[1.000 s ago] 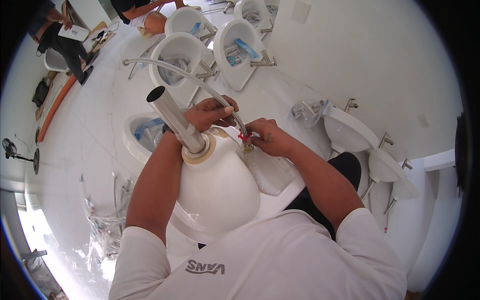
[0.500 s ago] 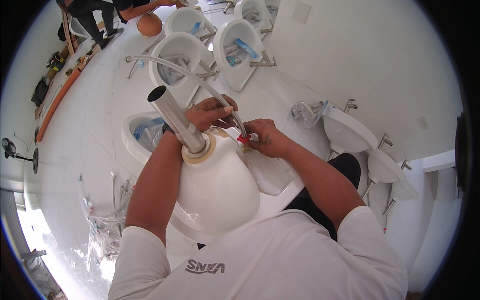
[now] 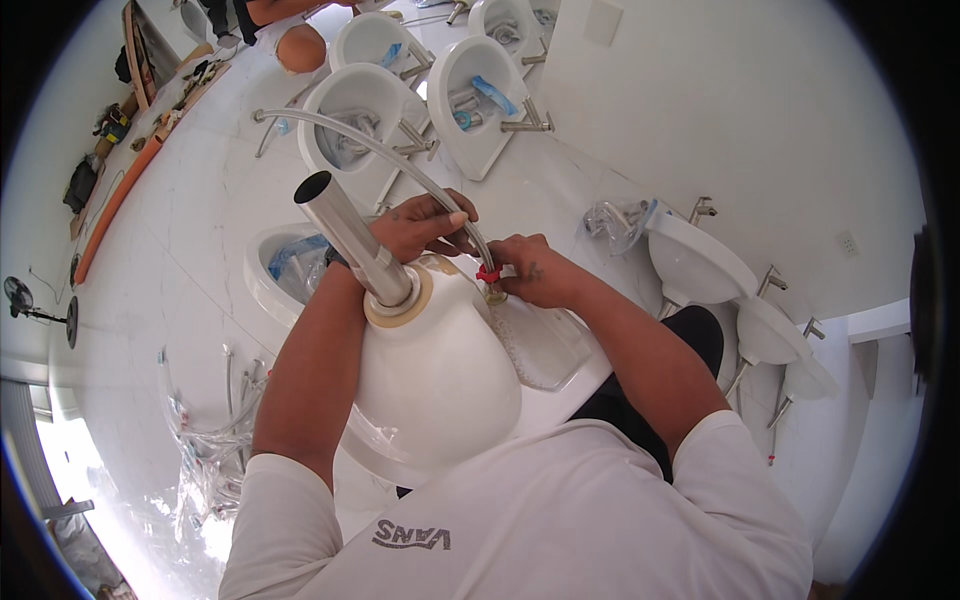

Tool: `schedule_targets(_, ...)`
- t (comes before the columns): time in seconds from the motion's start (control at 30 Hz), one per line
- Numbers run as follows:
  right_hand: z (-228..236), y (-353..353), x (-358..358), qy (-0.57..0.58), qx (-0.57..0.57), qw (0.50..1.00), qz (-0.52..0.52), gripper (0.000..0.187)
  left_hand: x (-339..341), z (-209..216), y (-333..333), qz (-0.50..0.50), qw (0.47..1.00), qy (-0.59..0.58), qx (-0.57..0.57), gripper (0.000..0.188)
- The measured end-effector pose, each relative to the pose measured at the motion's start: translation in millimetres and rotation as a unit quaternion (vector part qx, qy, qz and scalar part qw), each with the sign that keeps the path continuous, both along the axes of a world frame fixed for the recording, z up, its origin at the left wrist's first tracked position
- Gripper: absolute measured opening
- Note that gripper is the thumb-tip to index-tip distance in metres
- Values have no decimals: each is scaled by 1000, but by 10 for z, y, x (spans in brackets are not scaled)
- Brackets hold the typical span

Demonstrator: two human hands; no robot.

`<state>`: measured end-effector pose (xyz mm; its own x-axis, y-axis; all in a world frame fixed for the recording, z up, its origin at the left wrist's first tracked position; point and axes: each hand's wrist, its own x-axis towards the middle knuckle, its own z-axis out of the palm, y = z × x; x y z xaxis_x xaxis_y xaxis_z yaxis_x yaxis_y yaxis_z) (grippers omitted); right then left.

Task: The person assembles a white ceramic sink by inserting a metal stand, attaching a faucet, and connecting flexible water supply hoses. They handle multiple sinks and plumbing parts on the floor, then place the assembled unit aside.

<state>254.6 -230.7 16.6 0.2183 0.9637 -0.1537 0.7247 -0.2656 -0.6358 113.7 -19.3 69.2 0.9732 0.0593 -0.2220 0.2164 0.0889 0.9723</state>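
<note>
A white washbasin [image 3: 440, 385] lies upside down in front of me, its metal drain pipe [image 3: 345, 225] pointing up and leaning left. Beside the bowl, a braided flexible hose [image 3: 385, 155] arcs from the basin's underside toward the far left, its other end free. My left hand [image 3: 425, 226] is closed around the hose just above its lower end. At that end sits a red collar [image 3: 488, 274], which the fingers of my right hand [image 3: 530, 272] pinch, over a brass-coloured fitting [image 3: 494, 295]. The fingertips' exact hold is partly hidden.
Several upright basins with taps stand ahead, one washbasin [image 3: 470, 85] holding bagged parts. More basins [image 3: 700, 262] lie to the right by the wall. At left are bagged hoses [image 3: 215, 440], an orange pipe [image 3: 115, 205] and a fan [image 3: 40, 308]. Another person [image 3: 290, 15] is at the top.
My hands stay nearly in place on the hose, my right fingers shifting slightly around the red collar. At the upper left, a standing person has moved farther off.
</note>
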Motion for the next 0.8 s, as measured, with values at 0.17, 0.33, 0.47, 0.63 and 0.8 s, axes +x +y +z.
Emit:
schedule_targets(0.17, 43, -1, -51, 4, 11, 1000, -24, 44, -2, 1, 2, -3, 1000, -12, 1, 31)
schedule_targets(0.33, 71, 22, -125, -20, -11, 1000, -20, 43, -1, -15, 13, -5, 1000, -5, 11, 32)
schedule_targets(0.47, 14, -27, -124, -9, 28, 1000, 0, 42, -3, -24, 8, 0, 1000, -11, -15, 32)
schedule_targets(0.63, -53, -52, -114, 14, 64, 998, -10, 45, 1, -20, 22, -13, 1000, -2, 10, 32)
schedule_targets(0.8, 8, 26, -163, -48, -12, 998, -23, 51, 1, -32, 18, -5, 1000, -2, -2, 33)
